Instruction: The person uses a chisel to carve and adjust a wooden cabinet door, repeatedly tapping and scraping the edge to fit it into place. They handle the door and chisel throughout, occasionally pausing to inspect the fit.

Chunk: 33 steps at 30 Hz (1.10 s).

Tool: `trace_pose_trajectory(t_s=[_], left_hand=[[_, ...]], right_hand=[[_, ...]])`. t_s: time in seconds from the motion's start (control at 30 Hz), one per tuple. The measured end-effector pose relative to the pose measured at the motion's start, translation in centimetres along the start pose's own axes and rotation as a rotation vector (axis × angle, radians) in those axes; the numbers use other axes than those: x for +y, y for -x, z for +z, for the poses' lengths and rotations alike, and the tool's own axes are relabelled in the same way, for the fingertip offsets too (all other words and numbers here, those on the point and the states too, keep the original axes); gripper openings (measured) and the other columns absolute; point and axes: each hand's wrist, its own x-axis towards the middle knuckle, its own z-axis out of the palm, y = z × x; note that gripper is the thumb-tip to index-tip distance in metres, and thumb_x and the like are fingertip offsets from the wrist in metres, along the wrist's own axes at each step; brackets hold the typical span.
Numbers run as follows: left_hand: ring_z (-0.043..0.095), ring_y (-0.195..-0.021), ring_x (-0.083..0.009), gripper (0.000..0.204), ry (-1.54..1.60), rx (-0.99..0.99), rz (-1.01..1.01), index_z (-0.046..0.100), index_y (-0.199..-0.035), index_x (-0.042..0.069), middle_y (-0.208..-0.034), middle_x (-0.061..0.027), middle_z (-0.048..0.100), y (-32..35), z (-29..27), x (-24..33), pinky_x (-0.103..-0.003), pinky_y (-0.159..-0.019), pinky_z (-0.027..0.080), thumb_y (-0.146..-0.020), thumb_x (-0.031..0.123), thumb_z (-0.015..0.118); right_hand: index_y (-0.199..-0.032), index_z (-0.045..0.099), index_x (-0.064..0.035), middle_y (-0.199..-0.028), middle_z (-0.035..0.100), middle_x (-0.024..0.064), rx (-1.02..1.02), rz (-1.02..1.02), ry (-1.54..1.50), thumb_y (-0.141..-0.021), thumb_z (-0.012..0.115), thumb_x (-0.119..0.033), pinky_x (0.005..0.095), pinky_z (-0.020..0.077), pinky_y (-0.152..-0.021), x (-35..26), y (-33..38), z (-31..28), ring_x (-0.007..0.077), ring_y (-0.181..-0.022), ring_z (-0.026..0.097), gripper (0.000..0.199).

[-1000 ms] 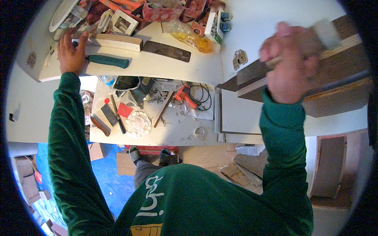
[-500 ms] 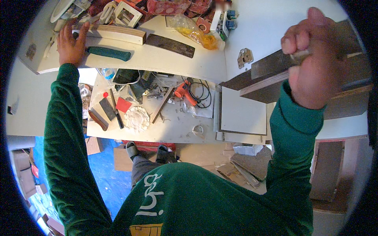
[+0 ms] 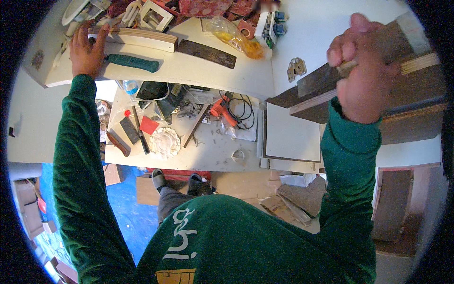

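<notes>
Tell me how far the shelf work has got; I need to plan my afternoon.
Done: nothing looks fixed; a metal bracket lies loose on the white shelf. In hand: the right hand grips a dark board over stacked panels, while the left hand rests on a wooden strip. Left: the orange drill lies untouched below.

Even, bright daylight-type lighting, no hard shadows we can trace to a source. White shelf top (image 3: 198, 71) runs near overexposed, mild glare, detail washed out. Blue floor (image 3: 127, 208) down below reads dimmer. Heavy fisheye: straight edges bow toward the rim, black vignette in all corners. Right hand (image 3: 364, 71) is close to the lens, oversized and slightly soft. Clutter along the top edge is compressed, one small patch blurred.
</notes>
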Motion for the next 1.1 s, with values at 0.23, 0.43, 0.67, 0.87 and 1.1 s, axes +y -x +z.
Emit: trace_pose_trajectory(t_s=[0.23,0.43,0.67,0.87,1.1], left_hand=[[0.058,-0.123,-0.0378,0.058,-0.047,0.038,0.067,0.064,-0.128,0.006,-0.129,-0.0165,0.065,-0.1,-0.2,0.3,-0.047,-0.107,0.041,-0.095,0.054,0.065],[0.057,-0.123,-0.0381,0.059,0.018,0.025,-0.041,0.062,-0.13,0.007,-0.13,-0.0175,0.065,-0.1,-0.5,1.1,-0.048,-0.108,0.041,-0.096,0.055,0.065],[0.057,-0.122,-0.0385,0.058,0.035,0.022,-0.053,0.063,-0.13,0.008,-0.128,-0.017,0.065,0.0,-0.3,1.0,-0.048,-0.108,0.041,-0.096,0.054,0.065],[0.056,-0.122,-0.0385,0.058,-0.002,0.038,0.02,0.063,-0.13,0.006,-0.127,-0.017,0.065,-0.1,-0.3,0.5,-0.047,-0.108,0.04,-0.096,0.053,0.065],[0.055,-0.125,-0.037,0.057,0.009,0.034,-0.01,0.063,-0.13,0.006,-0.131,-0.0167,0.063,-0.1,-0.4,1.1,-0.048,-0.108,0.041,-0.097,0.053,0.064]], right_hand=[[-0.077,0.056,-0.0096,-0.062,0.048,0.0014,-0.065,-0.027,0.025,-0.093,0.075,-0.021,0.0298,0.0441,-0.051,0.1,-0.2,-0.4,0.0145,-0.056,0.054,0.028],[-0.083,0.057,-0.0081,-0.064,0.047,0.001,-0.069,-0.017,-0.001,-0.095,0.073,-0.023,0.0299,0.044,-0.052,0.3,0.1,-0.6,0.0143,-0.056,0.053,0.025],[-0.085,0.056,-0.0081,-0.064,0.047,0.0003,-0.11,-0.025,-0.029,-0.098,0.07,-0.025,0.0294,0.0445,-0.052,0.3,0.2,-0.8,0.0143,-0.056,0.053,0.025],[-0.084,0.056,-0.0089,-0.064,0.048,-0.0002,-0.073,-0.004,0.025,-0.097,0.07,-0.023,0.0296,0.0444,-0.052,0.3,0.4,-0.5,0.0148,-0.056,0.053,0.024],[-0.085,0.057,-0.0096,-0.063,0.049,0.0001,-0.043,0.004,0.031,-0.097,0.071,-0.026,0.0297,0.0452,-0.052,0.0,0.8,-0.4,0.0149,-0.057,0.055,0.025]])
